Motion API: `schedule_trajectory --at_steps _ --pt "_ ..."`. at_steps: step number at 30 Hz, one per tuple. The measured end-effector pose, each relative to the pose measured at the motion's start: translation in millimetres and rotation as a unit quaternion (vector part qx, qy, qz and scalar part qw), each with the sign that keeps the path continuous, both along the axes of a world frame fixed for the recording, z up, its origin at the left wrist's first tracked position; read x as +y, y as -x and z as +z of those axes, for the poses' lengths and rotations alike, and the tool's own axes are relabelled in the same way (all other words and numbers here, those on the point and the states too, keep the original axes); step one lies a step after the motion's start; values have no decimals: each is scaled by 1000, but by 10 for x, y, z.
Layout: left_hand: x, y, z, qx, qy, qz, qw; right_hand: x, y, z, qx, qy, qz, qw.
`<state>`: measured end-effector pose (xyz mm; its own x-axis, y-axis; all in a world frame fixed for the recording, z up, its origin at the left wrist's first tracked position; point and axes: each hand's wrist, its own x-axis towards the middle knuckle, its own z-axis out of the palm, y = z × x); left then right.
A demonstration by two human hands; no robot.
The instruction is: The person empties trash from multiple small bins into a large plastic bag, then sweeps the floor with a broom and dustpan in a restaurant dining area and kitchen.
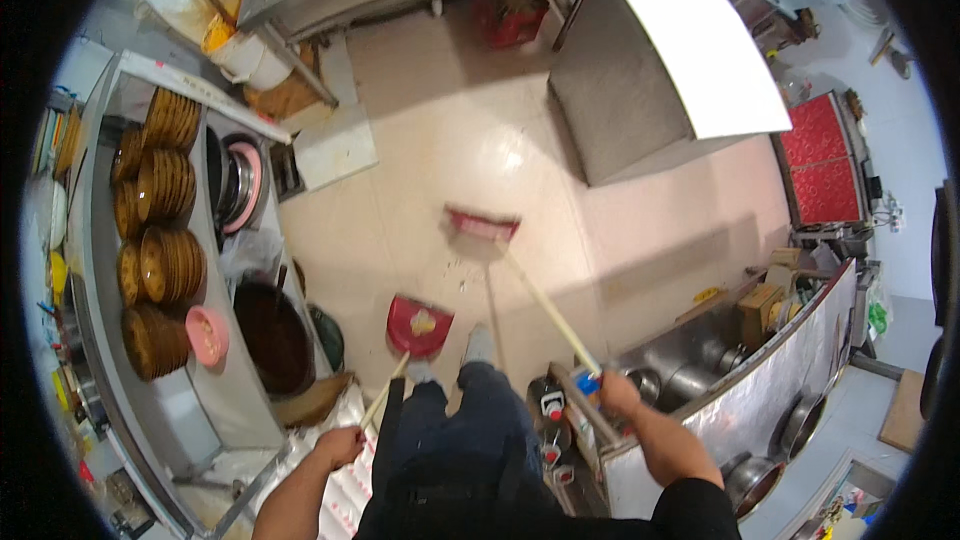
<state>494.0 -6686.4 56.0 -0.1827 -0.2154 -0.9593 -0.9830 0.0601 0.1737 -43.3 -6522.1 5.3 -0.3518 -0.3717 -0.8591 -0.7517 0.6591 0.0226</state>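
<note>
My right hand [621, 392] grips the pale handle of a broom [480, 226], whose red head is blurred on the beige tiled floor ahead of my feet. In my left hand [341, 447] is the stick of a red dustpan [420, 326], which rests on the floor by my left foot. A yellowish mark shows on the pan. Between the broom head and the dustpan lie small bits of debris [461, 286].
Stacked brown plates [171, 265] and a pink bowl [207, 336] fill a shelf on the left. A large box-shaped unit with a white top [697, 45] stands ahead right. Near my right arm are bottles [551, 409] and a metal-sided counter [750, 382].
</note>
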Motion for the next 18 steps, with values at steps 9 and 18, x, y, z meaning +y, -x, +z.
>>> schedule_trajectory --at_steps 9,18 --pt "-26 135 146 -50 58 -89 993 -1178 -288 -1039 -28 13 52 998" --pt "-142 30 81 -52 54 -128 989 -18 -752 -4 37 -59 32 997"
